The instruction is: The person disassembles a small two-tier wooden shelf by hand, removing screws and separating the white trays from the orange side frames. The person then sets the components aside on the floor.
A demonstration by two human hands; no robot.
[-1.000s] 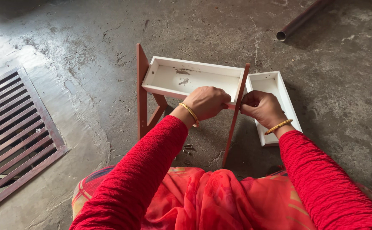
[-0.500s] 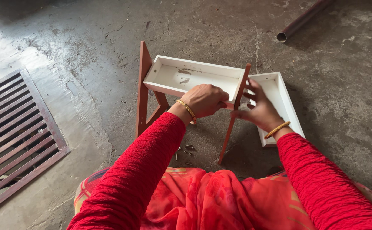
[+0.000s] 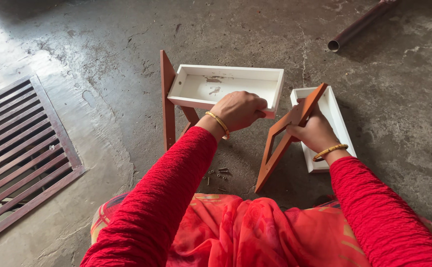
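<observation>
The left hand [image 3: 239,110] is gripping the white tray [image 3: 224,87] closed-fisted at its near rim. The right hand [image 3: 316,131] is clasping the brown frame [image 3: 286,138], tilted just right of that grip; squaring it upright against the tray end looks wise.

A rough work floor, looks like a yard or the ground level of a building in use as a makeshift workshop. The concrete floor [image 3: 102,39] is bare, cracked and stained, with a glossy worn patch toward ten o'clock. At nine o'clock a slatted metal drain grate [image 3: 18,148] sits set into it. Up at one o'clock a length of dark pipe [image 3: 359,23] lies loose. Small screws [image 3: 217,174] lie scattered on the concrete at six o'clock, beside unassembled furniture parts spread straight on the ground.
</observation>
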